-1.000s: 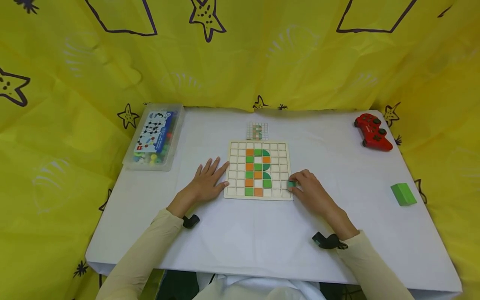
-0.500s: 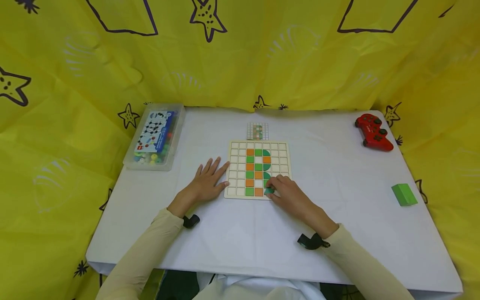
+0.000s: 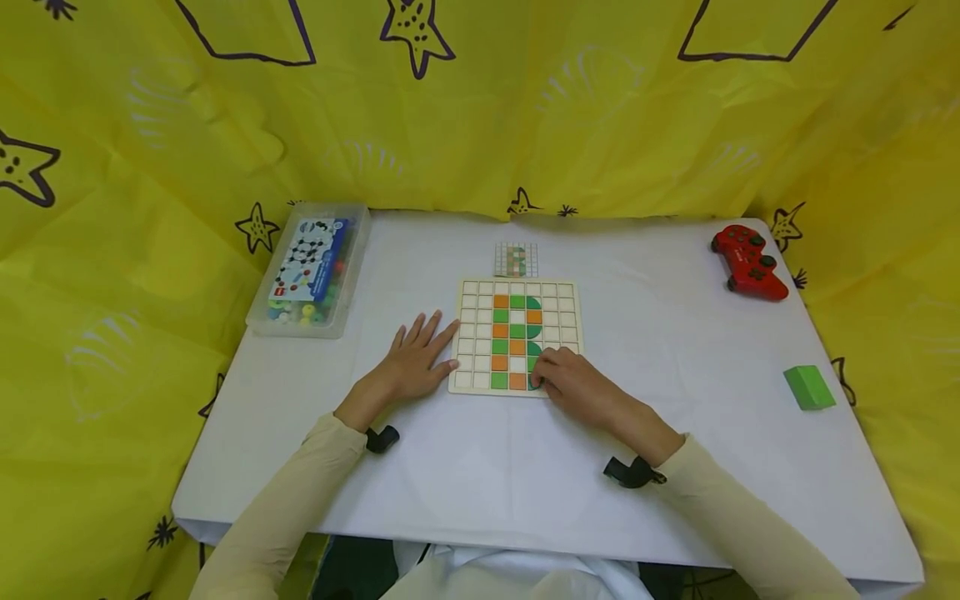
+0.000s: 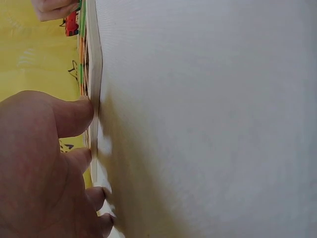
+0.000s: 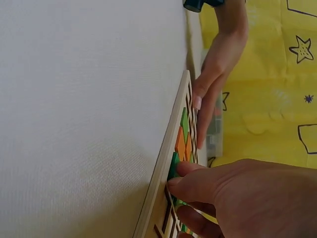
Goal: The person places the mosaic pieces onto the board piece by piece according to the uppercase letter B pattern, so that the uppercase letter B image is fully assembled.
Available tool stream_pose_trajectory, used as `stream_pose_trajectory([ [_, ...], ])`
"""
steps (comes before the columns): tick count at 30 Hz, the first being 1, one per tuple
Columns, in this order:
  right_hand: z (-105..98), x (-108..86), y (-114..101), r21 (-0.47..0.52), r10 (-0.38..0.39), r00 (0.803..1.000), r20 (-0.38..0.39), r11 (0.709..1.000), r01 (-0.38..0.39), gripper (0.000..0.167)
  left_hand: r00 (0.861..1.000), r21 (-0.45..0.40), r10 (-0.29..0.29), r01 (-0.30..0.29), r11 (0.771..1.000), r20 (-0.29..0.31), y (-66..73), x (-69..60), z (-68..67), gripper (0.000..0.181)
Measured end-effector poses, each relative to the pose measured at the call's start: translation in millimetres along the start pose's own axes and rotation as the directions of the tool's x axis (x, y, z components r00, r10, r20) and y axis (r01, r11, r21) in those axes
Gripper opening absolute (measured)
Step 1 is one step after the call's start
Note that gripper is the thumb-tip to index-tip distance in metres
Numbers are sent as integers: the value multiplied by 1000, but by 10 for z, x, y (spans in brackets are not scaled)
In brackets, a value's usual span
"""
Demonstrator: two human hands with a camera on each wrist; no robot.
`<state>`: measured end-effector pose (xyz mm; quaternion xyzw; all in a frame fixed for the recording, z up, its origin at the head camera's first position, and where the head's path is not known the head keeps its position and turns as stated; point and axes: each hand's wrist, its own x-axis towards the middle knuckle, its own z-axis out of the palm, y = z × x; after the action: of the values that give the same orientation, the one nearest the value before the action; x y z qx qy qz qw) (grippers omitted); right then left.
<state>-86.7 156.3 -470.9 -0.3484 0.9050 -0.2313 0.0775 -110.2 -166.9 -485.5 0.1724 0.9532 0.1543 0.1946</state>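
Note:
A square wooden grid board (image 3: 562,321) lies on the table, with orange, light green and dark green tiles forming a letter B. My left hand (image 3: 412,367) lies spread at the board's left side, thumb and forefinger touching its edge; the left wrist view shows the thumb (image 4: 74,116) against that edge. With curled fingers, my right hand (image 3: 577,383) holds a dark green tile (image 5: 173,165) at the bottom row, right of an orange tile (image 3: 517,382). In the right wrist view, thumb and forefinger are on this tile, partly covering it.
A small pattern card (image 3: 516,259) lies just behind the board. At the back left is a clear plastic box (image 3: 307,271) of coloured pieces. A red game controller (image 3: 750,262) and a green block (image 3: 809,387) lie on the right. Yellow cloth (image 3: 480,125) surrounds the table.
My right hand has carried the dark green tile left from the board's right edge to the bottom row, then lowered it there. The left hand has stayed in place.

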Motion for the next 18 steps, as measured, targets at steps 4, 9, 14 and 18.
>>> stream_pose_trajectory([
  [4, -3, 32, -8, -63, -40, 999, 14, 997, 41, 14, 1000, 2, 0, 0, 1000, 2, 2, 4, -4, 73],
  [9, 6, 50, -34, -76, -40, 998, 40, 996, 43, 11, 1000, -14, 7, -7, 1000, 3, -10, 9, 13, 73],
  [14, 4, 53, -42, -32, -29, 999, 37, 999, 30, 13, 1000, -25, 12, -12, 1000, -9, -20, 11, 19, 73],
  [18, -1, 68, -14, -22, -41, 998, 41, 999, 42, 13, 1000, -16, 10, -10, 1000, -11, -27, 20, 19, 73],
])
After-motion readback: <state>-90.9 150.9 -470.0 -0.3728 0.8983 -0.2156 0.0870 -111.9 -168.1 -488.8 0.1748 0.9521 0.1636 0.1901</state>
